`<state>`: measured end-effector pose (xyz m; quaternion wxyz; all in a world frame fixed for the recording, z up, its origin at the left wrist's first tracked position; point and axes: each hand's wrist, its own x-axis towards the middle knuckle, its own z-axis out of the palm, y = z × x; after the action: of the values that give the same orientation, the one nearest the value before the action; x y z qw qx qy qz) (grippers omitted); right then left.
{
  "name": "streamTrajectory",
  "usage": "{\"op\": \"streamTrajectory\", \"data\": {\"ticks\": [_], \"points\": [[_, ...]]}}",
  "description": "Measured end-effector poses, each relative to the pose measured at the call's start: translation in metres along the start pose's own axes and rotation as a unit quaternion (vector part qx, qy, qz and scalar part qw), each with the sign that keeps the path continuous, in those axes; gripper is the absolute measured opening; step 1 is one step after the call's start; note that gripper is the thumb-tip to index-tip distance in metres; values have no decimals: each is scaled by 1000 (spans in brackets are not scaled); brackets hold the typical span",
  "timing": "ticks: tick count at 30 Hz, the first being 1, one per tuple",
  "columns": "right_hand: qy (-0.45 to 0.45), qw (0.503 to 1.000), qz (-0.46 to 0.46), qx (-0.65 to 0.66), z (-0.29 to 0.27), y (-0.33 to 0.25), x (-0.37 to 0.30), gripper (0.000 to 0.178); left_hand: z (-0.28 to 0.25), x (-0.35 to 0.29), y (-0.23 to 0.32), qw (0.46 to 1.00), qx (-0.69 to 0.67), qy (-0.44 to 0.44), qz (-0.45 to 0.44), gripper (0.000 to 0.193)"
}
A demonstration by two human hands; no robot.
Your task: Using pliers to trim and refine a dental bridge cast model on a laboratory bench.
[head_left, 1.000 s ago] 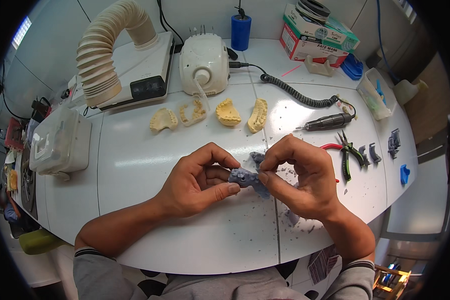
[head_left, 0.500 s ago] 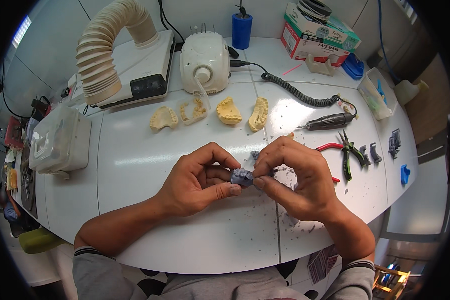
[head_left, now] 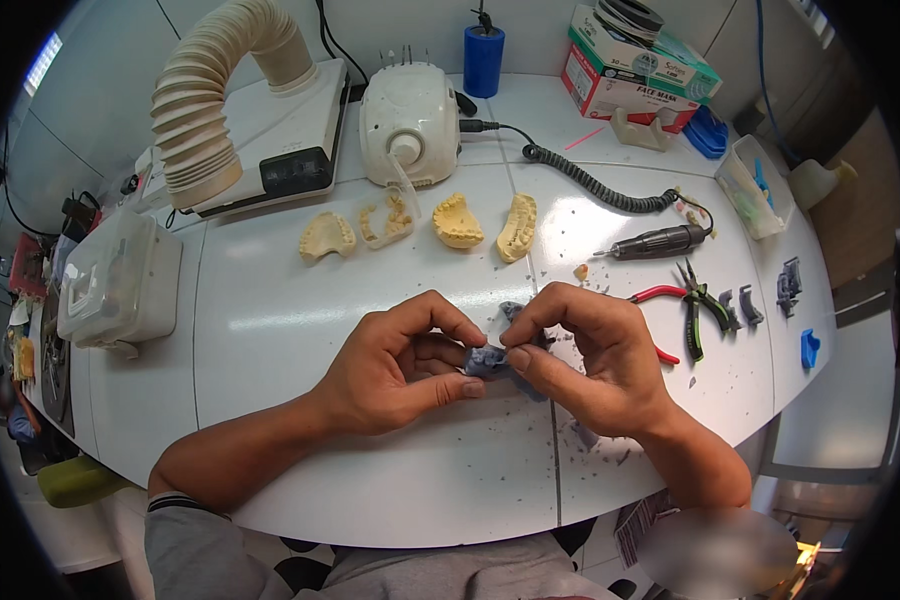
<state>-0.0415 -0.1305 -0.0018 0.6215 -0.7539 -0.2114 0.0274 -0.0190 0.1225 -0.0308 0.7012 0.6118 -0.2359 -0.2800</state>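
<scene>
My left hand (head_left: 390,368) pinches a small grey-blue dental model (head_left: 484,361) between thumb and fingers, above the white table. The thumb and index finger of my right hand (head_left: 602,358) close together on the model's right end. Whether a small fragment is between these fingertips cannot be seen. More grey pieces lie just past and beneath the right hand, one grey piece (head_left: 511,311) beyond its fingertips. Grey crumbs are strewn around them. To the right of that hand lie pliers (head_left: 696,325) with green-and-black handles, next to red-handled ones.
Several cream plaster dental models (head_left: 458,222) stand in a row beyond my hands. Behind are a white control unit (head_left: 410,125) and a ribbed suction hose (head_left: 192,110). A black handpiece (head_left: 660,243) lies at right, a plastic case (head_left: 120,280) at left.
My right hand has dropped slightly, its fingers lower and less arched. A small tan piece beyond it now shows more fully. The model has turned a little in the left fingers.
</scene>
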Motion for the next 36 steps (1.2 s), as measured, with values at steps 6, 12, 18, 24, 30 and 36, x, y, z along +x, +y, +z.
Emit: {"op": "streamTrajectory", "data": {"ticks": [6,12,18,24,30,36], "points": [[-30,999,-21,12,-2,1,1,17,0,0,0,1000,9,-2,2,33],[-29,999,-28,-1,2,1,2,18,-1,0,-1,1000,3,0,7,33],[-5,997,-33,-71,6,-2,0,18,-1,0,-3,1000,-4,3,13,34],[33,974,-94,-205,14,-7,-3,20,-2,0,-4,1000,-3,6,13,35],[31,966,-108,-234,14,-8,-3,20,-1,1,-4,1000,1,12,20,33],[26,970,-102,-220,12,-10,-3,22,-2,0,-1,1000,-5,9,-3,37]]}}
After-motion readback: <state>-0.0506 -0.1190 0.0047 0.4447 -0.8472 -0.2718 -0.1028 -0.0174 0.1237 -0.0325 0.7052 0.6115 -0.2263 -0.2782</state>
